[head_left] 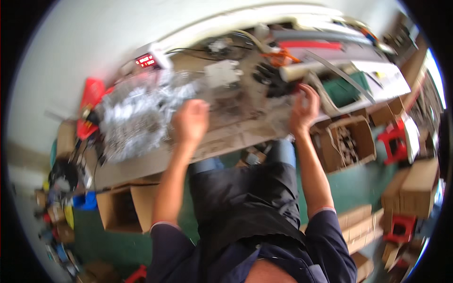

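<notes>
— Two hands to place in the head view. Starting with the left hand (191,120): which way to the heap of clear plastic packets (137,115)?

— Just to the left, on the worktable (236,134), far nearer to this hand than to the right hand (306,111). Spreads broadly; shows no clear long axis.

— And the grip on that side?

— Seems loosely curled, but too blurred: cannot tell how far open, or whether holding anything.

— And on the right?

— Looks half open, fingers bent, with nothing visibly held. Hovers or rests just left of the green-lined tray (324,100), with dark items (273,80) beyond, up and to the left. Cannot tell about contact.
</notes>
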`<action>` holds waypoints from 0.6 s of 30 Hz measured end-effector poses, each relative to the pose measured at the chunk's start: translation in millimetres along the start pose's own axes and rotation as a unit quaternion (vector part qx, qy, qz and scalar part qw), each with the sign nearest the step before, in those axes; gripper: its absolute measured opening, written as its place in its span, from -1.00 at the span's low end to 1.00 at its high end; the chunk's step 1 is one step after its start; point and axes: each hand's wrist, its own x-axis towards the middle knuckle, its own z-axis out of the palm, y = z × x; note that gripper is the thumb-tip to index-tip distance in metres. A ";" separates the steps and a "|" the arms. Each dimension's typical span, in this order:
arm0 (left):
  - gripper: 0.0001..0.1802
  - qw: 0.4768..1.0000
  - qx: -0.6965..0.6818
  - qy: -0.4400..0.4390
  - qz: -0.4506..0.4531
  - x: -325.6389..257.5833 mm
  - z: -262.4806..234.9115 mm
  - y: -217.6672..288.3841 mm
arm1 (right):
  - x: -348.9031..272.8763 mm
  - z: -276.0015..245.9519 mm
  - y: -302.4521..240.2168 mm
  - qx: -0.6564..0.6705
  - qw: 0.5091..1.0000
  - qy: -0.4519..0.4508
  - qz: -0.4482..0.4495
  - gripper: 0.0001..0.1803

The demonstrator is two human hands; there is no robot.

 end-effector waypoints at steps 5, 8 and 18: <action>-0.90 0.999 -0.007 -0.033 -0.036 -17.4 -4.3 -6.6 | -6.9 8.9 0.9 0.060 0.995 0.007 0.080 -0.81; -0.92 0.982 -0.105 -0.097 0.121 -36.8 46.9 45.6 | -3.6 -1.5 -5.3 0.067 0.988 -0.001 0.141 -0.83; -0.85 0.957 0.093 -0.216 0.169 -23.9 134.1 82.7 | -7.2 -0.1 -5.8 0.079 0.983 -0.026 0.161 -0.86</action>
